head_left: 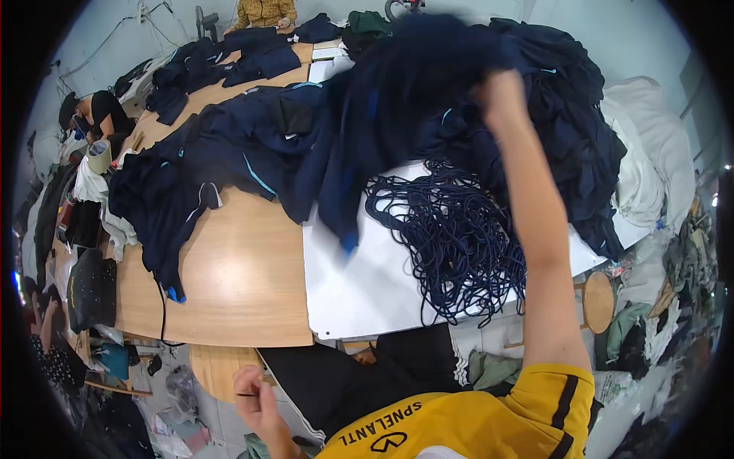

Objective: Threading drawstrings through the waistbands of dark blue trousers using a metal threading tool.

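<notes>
My right arm reaches far across the table, and my right hand [501, 99], smeared by motion, is closed on a dark navy garment [390, 99]. That garment is lifted and blurred, with one end hanging over the white tabletop. My left hand [258, 402] is low, in front of the table edge near my lap. Its fingers are curled together, with a small dark line at them that I cannot make out. Below the lifted garment lies a tangled heap of navy cords [462, 245]. Another navy garment with light blue trim [245, 145] spreads over the wooden tabletop to the left.
A large pile of navy garments [581, 130] covers the back right. The wooden table [252, 283] meets the white table [352, 306]. A stool [598, 302] stands at right. Co-workers are at the back [264, 11] and left [107, 115]. White cloth [650, 153] is heaped at far right.
</notes>
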A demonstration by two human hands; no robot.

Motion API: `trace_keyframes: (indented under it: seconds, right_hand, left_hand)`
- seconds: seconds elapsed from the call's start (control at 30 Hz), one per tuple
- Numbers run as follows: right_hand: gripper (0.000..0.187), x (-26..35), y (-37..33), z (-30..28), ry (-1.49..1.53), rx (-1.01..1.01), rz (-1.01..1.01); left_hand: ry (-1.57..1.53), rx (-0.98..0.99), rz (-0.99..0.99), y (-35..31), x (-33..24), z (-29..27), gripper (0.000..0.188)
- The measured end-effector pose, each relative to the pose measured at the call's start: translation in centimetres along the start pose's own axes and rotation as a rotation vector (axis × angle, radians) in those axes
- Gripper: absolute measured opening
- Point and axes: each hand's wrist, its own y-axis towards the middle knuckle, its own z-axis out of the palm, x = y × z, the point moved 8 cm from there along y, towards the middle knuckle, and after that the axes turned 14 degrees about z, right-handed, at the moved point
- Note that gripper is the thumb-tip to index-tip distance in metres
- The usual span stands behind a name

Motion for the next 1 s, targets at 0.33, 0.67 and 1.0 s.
trace_keyframes:
  seconds: [0.33, 0.67, 1.0]
  right_hand:
    - [0.033, -7.3, -3.9, -5.1, -0.516, 0.266, 0.076]
    - [0.028, -13.3, -7.9, -2.7, -1.613, -0.315, -0.331]
    - [0.021, -3.4, -25.3, 13.6, -0.245, 0.934, -0.518]
  left_hand:
    - [-0.431, -0.117, -0.113, 2.1, 2.2, 3.6, 0.010]
    - [-0.442, 0.048, -0.056, 1.8, 0.8, 3.8, 0.010]
    - [-0.767, 0.073, -0.623, -1.3, 9.0, 9.8, 0.044]
